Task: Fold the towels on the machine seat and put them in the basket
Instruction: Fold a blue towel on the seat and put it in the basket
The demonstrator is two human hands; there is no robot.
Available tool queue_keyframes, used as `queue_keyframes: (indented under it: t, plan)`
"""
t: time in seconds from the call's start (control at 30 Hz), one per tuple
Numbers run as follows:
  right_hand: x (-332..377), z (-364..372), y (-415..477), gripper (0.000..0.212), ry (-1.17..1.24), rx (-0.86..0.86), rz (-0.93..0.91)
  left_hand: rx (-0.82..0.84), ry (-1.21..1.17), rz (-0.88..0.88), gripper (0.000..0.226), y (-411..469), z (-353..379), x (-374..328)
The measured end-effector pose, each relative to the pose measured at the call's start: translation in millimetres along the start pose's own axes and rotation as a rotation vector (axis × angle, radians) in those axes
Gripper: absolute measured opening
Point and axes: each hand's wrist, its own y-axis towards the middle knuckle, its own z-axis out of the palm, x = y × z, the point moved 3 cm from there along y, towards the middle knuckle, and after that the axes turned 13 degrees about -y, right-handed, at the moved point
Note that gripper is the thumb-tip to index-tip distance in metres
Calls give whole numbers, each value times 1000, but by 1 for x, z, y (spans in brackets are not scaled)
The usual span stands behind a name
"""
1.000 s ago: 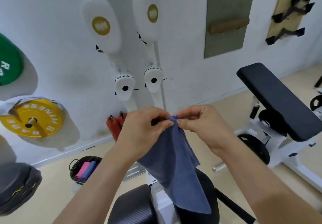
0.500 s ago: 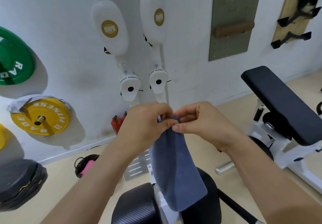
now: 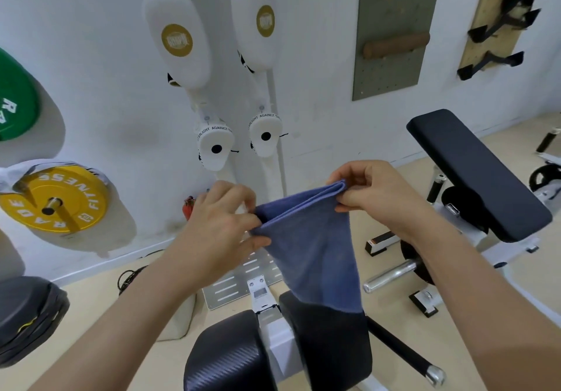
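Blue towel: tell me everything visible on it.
The blue towel is a plain slate-blue cloth, soft and matte. It is doubled: layered edges show along the top, which runs taut and tilted, higher at the right. The left hand pinches the lower corner, the right hand the higher one. The rest hangs free, its bottom edge in front of a black seat pad; contact there cannot be told.

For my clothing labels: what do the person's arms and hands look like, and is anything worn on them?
Both arms are bare as far as the picture shows: no sleeve on the left forearm or right forearm. The left hand and right hand wear no gloves; no watch, bracelet or ring is visible.
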Motion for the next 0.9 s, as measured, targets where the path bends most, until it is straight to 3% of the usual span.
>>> queue_keyframes:
  t: [0.1, 0.2, 0.37, 0.47, 0.67, 0.9]
  plan:
    - [-3, -5, -10, 29, -186, 27, -21, 59, -93, -19, 35, -1, 0, 5]
    - [-6, -7, -25, 15, -306, 85, -49, 79, -228, 22, 41, -2, 4, 0]
    - [-23, -20, -50, 12, -322, 48, 4, -36, -708, -136, 13, -8, 9, -23]
    - [-40, -25, -54, 18, -347, 87, 68, -89, -888, -203, 10, -12, 30, -30]
    - [-122, 18, 2, 16, -467, 217, 198, 171, -702, -354, 21, -18, 136, 13]
    - [-278, 121, 87, 14, -516, 278, 298, 329, -599, -804, 33, -35, 304, 87]
